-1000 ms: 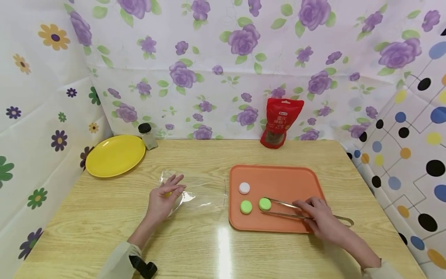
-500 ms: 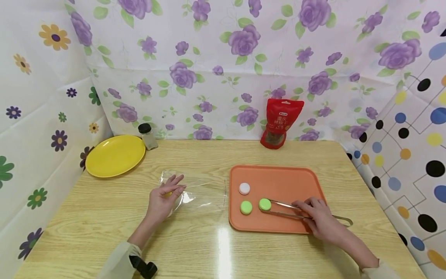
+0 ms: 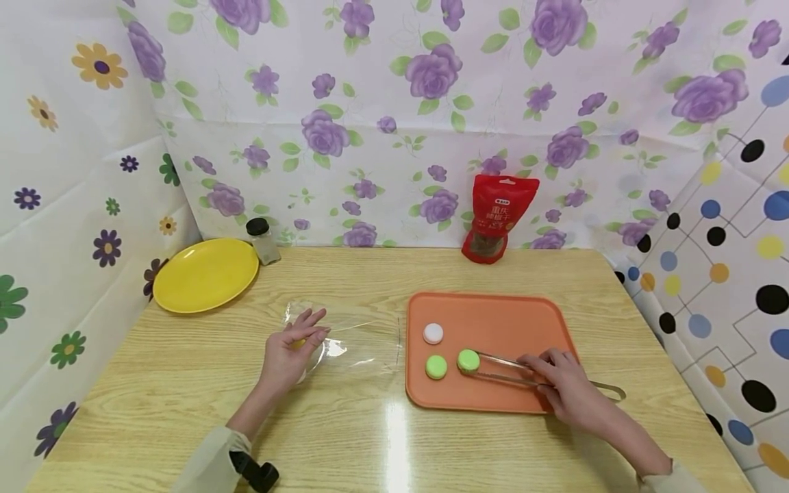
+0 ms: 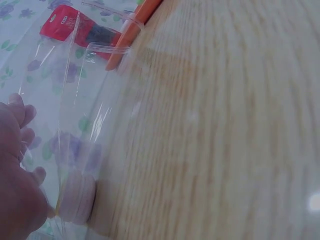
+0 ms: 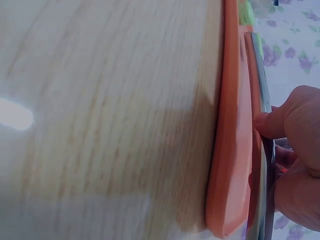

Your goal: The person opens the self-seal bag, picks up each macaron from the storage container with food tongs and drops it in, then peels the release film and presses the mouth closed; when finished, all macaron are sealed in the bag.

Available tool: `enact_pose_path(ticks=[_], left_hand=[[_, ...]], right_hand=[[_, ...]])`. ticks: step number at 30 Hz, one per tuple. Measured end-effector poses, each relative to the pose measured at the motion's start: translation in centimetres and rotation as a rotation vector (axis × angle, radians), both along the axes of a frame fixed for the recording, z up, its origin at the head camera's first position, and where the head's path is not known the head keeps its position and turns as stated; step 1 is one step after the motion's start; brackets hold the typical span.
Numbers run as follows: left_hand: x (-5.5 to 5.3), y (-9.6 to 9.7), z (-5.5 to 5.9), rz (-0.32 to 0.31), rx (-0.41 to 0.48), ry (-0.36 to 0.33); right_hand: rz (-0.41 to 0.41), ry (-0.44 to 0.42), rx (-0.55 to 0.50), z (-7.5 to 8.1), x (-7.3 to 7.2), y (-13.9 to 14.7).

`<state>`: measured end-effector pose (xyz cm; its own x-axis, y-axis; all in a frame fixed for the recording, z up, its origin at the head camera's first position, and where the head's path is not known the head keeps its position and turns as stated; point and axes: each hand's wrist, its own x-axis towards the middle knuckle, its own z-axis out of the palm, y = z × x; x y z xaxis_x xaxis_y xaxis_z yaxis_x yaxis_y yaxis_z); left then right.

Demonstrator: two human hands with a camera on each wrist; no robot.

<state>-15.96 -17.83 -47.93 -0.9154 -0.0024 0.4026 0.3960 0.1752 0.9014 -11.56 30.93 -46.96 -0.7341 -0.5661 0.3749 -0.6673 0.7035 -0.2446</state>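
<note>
My right hand (image 3: 570, 390) grips metal tongs (image 3: 505, 378), thumb on one arm and fingers on the other. The tongs' tips sit on either side of a green macaron (image 3: 468, 361) on the orange tray (image 3: 524, 315). A second green macaron (image 3: 436, 367) and a white one (image 3: 433, 333) lie left of it. My left hand (image 3: 290, 352) pinches the near end of a clear plastic bag (image 3: 364, 342) lying on the table. In the left wrist view, a pale pink macaron (image 4: 77, 197) shows inside the bag, close to the fingers; a bit of yellow shows beneath the hand.
A yellow plate (image 3: 206, 276) stands at the back left, beside a black-capped jar (image 3: 264, 242). Against the flowered backdrop, a red pouch (image 3: 496, 216) stands upright behind the tray. The wooden table (image 3: 345, 445) runs to side walls of patterned cloth.
The tongs' arms have drawn slightly closer together around the green macaron. My left hand and the bag stay where they were.
</note>
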Motion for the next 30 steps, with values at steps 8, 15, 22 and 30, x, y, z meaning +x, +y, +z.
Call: enact_pose_path(ticks=[8,15,22,30], left_hand=[[0.1,0.0,0.3,0.002,-0.006,0.008],[0.1,-0.1,0.2,-0.006,-0.001,0.007],[0.2,-0.2,0.1,-0.004,-0.004,-0.007],[0.2,-0.1,0.0,0.001,-0.012,-0.002]], right_hand=[[0.045,0.009,-0.008,0.8,-0.5,-0.9],[0.073,-0.005,-0.001,1.6,-1.3,-3.0],[0.085,-0.103,0.020,2.2,-2.3,-6.2],[0.150,-0.161,0.037,2.7,-3.8,-10.2]])
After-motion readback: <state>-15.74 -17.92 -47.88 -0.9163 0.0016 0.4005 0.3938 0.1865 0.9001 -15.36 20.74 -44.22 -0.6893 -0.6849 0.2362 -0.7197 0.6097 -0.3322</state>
